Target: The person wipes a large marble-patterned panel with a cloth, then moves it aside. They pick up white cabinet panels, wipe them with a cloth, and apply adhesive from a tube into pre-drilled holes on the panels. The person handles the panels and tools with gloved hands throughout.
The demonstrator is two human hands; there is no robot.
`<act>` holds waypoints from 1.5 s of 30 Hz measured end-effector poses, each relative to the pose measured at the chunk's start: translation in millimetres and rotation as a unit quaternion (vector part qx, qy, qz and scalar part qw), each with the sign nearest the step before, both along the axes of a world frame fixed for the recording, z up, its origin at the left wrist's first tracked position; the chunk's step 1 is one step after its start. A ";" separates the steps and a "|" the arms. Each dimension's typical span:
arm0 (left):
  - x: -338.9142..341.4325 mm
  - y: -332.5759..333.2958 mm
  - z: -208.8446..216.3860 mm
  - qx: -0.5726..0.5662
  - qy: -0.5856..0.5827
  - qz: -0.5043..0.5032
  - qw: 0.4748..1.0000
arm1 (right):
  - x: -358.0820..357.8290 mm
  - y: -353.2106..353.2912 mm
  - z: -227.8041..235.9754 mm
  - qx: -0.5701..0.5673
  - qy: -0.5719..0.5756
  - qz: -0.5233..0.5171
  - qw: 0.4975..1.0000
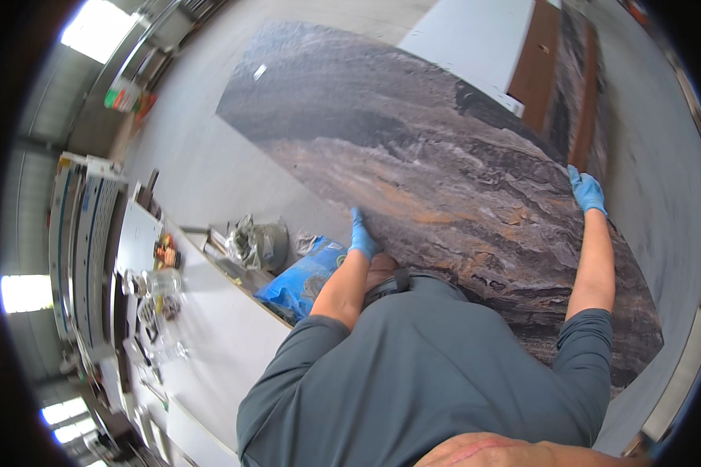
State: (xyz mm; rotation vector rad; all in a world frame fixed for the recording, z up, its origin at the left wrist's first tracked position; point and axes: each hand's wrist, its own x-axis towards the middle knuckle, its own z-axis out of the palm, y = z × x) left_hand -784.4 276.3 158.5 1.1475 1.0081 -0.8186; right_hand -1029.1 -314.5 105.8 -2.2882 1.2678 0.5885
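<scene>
A big oval slab point(444, 163) with a dark brown, grey and orange stone pattern stretches away from my chest over the grey floor. My left hand point(362, 240), in a blue glove, grips its left edge near my body. My right hand point(586, 192), also blue-gloved, clasps the right edge farther out, arm stretched. My grey shirt hides the slab's near end.
A blue sack point(304, 282) and a grey bag point(261, 243) lie left of the slab. A white worktop point(218, 342) at left carries jars and small tools point(160, 292). White and brown boards point(537, 62) lie at the far right. Stacked panels point(78, 226) stand at far left.
</scene>
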 end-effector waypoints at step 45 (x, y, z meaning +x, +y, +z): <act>-22.7 -75.7 -5.2 -0.004 0.040 -0.039 0.998 | -30.5 -70.2 17.4 -0.024 -0.055 -0.017 0.998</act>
